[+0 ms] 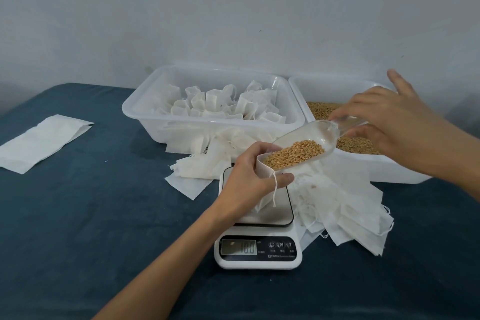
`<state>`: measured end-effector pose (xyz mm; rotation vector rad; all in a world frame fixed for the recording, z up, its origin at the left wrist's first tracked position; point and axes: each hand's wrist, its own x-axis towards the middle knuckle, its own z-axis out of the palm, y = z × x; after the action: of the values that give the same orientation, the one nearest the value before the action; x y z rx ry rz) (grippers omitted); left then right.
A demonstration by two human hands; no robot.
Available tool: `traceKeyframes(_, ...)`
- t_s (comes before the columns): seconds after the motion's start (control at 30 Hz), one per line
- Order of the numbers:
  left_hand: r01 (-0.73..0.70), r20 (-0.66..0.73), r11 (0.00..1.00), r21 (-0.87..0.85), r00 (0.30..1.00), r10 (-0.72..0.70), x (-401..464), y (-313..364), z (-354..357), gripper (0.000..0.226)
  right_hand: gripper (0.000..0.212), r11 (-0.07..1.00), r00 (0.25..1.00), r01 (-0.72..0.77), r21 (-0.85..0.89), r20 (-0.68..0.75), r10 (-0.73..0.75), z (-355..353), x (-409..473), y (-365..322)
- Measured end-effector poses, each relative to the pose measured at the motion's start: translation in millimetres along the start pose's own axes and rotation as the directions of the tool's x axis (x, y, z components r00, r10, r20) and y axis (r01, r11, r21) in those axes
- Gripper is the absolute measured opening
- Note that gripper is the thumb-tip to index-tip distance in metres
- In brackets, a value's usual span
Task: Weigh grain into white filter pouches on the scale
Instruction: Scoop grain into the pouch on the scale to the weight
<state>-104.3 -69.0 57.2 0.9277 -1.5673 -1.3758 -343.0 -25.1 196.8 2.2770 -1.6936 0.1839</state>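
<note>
A white digital scale (259, 249) stands at the middle front, its display reading 10.0. Over its platform my left hand (249, 174) grips an open white filter pouch (265, 196), whose bottom rests on the platform. My right hand (384, 122) holds the handle of a clear plastic scoop (322, 132) tilted down toward the pouch mouth. Golden grain (294, 153) lies in the scoop's front end, right at the pouch opening. Behind the scoop a white tub (389, 166) holds more grain.
A second white tub (145, 114) at the back centre holds several filled pouches. Loose empty pouches (350, 213) lie heaped right of the scale and between the tubs. A flat white stack (39, 143) lies at the left on the dark blue tabletop.
</note>
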Motion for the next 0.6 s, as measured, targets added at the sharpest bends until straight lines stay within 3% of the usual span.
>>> traceKeyframes(0.6,0.004,-0.009,1.0,0.017,1.0,-0.004,-2.5,3.2,0.4,0.053,0.032,1.0,1.0,0.007,-0.022,0.007,-0.007,0.7,0.4,-1.7)
